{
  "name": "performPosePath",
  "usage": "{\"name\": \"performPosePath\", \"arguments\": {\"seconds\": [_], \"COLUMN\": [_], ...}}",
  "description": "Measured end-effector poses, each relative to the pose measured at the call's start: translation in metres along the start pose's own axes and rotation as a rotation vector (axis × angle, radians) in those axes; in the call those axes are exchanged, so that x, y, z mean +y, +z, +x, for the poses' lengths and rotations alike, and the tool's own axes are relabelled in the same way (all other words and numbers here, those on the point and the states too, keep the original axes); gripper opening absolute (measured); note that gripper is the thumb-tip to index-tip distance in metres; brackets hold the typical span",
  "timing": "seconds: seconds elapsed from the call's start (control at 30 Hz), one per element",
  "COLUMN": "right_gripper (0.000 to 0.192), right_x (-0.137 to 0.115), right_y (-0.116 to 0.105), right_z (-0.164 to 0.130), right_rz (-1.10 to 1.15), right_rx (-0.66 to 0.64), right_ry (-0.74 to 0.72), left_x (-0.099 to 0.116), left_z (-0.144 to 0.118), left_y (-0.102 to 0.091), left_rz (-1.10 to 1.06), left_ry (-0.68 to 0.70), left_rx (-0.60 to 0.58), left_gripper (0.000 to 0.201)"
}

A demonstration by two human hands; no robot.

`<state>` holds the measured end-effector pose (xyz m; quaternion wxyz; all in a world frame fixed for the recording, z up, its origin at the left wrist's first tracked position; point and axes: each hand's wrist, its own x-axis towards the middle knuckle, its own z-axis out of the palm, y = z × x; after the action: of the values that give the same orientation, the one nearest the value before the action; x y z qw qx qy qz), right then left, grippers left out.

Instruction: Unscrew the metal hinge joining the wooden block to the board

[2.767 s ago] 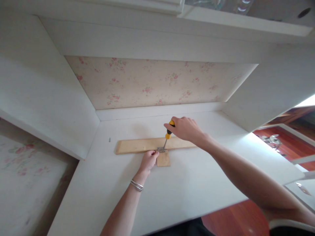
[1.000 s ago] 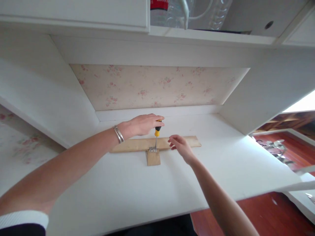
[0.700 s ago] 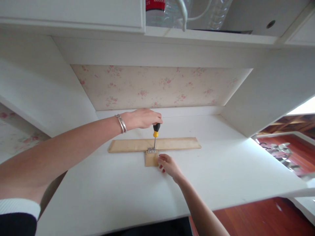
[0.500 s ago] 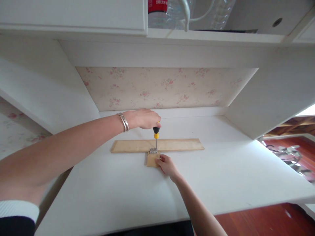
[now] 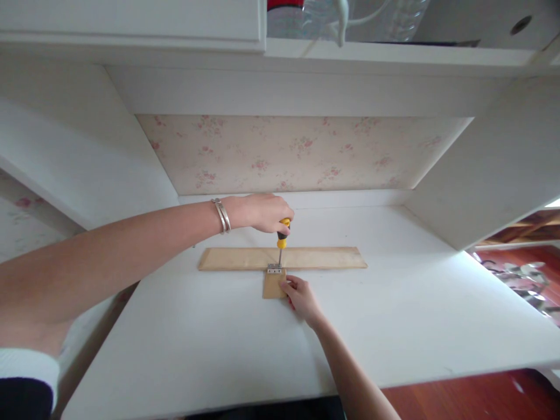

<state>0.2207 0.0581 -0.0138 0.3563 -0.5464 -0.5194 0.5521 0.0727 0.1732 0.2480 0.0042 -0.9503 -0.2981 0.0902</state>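
Observation:
My left hand [image 5: 268, 213], with bracelets at the wrist, is closed round the yellow and black handle of a screwdriver [image 5: 281, 242]. The screwdriver stands nearly upright, its tip down at a small metal hinge [image 5: 274, 268]. That hinge bridges a long, thin wooden board [image 5: 324, 257] and a small wooden block [image 5: 273, 286] lying against its near edge. With thumb and fingers, my right hand [image 5: 301, 297] grips the block by its right side. Whether a screw sits under the tip is too small to tell.
Board and block lie on a white desk [image 5: 210, 350] between white side panels. A floral-papered wall [image 5: 297, 153] is behind it. Overhead, a white shelf [image 5: 394, 53] holds plastic bottles and a white cable [image 5: 342, 23]. Reddish floor shows at the lower right.
My left hand has turned on the screwdriver handle, and more of the yellow grip shows. My right hand stays on the block. The camera view has shifted slightly.

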Motion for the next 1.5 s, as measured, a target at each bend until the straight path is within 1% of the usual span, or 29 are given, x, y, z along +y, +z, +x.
{"name": "performPosePath", "arguments": {"seconds": [0.03, 0.07, 0.13, 0.2, 0.27, 0.33, 0.4, 0.47, 0.53, 0.6, 0.67, 0.73, 0.83, 0.9, 0.97, 1.07, 1.13, 1.2, 1.27, 1.3, 1.33, 1.47, 1.5], "right_gripper": [0.041, 0.042, 0.043, 0.043, 0.043, 0.043, 0.044, 0.045, 0.046, 0.046, 0.046, 0.046, 0.046, 0.047, 0.048, 0.048, 0.048, 0.047, 0.047, 0.046, 0.046, 0.045, 0.045], "right_x": [-0.002, -0.004, -0.008, -0.012, -0.014, -0.014, -0.014, -0.014, -0.014, -0.015, -0.015, -0.016, -0.015, -0.014, -0.014, -0.014, -0.014, -0.013, -0.013, -0.013, -0.013, -0.012, -0.012], "right_y": [0.0, -0.001, -0.002, -0.004, -0.006, -0.008, -0.008, -0.007, -0.007, -0.006, -0.006, -0.007, -0.007, -0.006, -0.006, -0.006, -0.007, -0.007, -0.007, -0.007, -0.007, -0.007, -0.007], "right_z": [0.0, -0.001, -0.002, -0.002, -0.002, -0.002, -0.001, 0.0, -0.001, -0.002, -0.002, -0.003, -0.002, -0.002, -0.002, -0.003, -0.003, -0.003, -0.003, -0.003, -0.002, -0.002, -0.002], "right_rz": [-0.006, -0.013, -0.018, -0.008, 0.021, 0.05, 0.067, 0.07, 0.065, 0.064, 0.068, 0.069, 0.061, 0.061, 0.064, 0.075, 0.084, 0.089, 0.086, 0.083, 0.08, 0.071, 0.073], "right_rx": [-0.003, -0.007, -0.023, -0.048, -0.067, -0.074, -0.072, -0.067, -0.058, -0.057, -0.064, -0.068, -0.062, -0.056, -0.052, -0.053, -0.059, -0.06, -0.058, -0.056, -0.054, -0.059, -0.06], "right_ry": [0.004, 0.007, 0.018, 0.033, 0.042, 0.04, 0.036, 0.038, 0.046, 0.051, 0.049, 0.044, 0.035, 0.03, 0.03, 0.026, 0.021, 0.018, 0.015, 0.014, 0.013, 0.011, 0.011], "left_x": [0.0, 0.001, 0.002, 0.001, 0.0, -0.001, -0.001, 0.0, 0.0, -0.001, -0.003, -0.003, 0.0, 0.004, 0.006, 0.006, 0.004, 0.003, 0.004, 0.004, 0.004, 0.003, 0.003], "left_z": [0.0, 0.001, 0.001, 0.001, 0.002, 0.003, 0.004, 0.004, 0.004, 0.003, 0.002, 0.002, 0.004, 0.006, 0.007, 0.007, 0.007, 0.008, 0.008, 0.008, 0.008, 0.008, 0.008], "left_y": [0.0, -0.001, -0.002, -0.002, -0.002, -0.002, -0.001, -0.001, -0.001, 0.0, 0.0, -0.001, -0.003, -0.004, -0.004, -0.003, -0.002, -0.002, -0.002, -0.002, -0.002, -0.004, -0.005], "left_rz": [0.011, 0.015, 0.003, -0.021, -0.028, -0.008, 0.018, 0.035, 0.027, -0.002, -0.022, -0.018, -0.003, 0.006, 0.001, -0.029, -0.034, -0.023, -0.009, -0.005, -0.005, -0.047, -0.049], "left_ry": [-0.034, -0.039, 0.037, 0.141, 0.161, 0.099, 0.01, -0.037, 0.011, 0.11, 0.157, 0.122, -0.014, -0.089, -0.074, 0.048, 0.07, -0.008, -0.112, -0.139, -0.135, 0.028, 0.029], "left_rx": [0.012, 0.027, 0.049, 0.031, -0.001, -0.008, 0.001, 0.011, 0.017, 0.017, 0.01, -0.002, -0.015, 0.007, 0.025, -0.005, -0.026, -0.015, 0.008, 0.02, 0.028, 0.007, -0.002], "left_gripper": [0.036, 0.038, 0.036, 0.031, 0.025, 0.023, 0.029, 0.035, 0.033, 0.027, 0.028, 0.03, 0.029, 0.037, 0.042, 0.033, 0.027, 0.026, 0.035, 0.038, 0.039, 0.032, 0.032]}}
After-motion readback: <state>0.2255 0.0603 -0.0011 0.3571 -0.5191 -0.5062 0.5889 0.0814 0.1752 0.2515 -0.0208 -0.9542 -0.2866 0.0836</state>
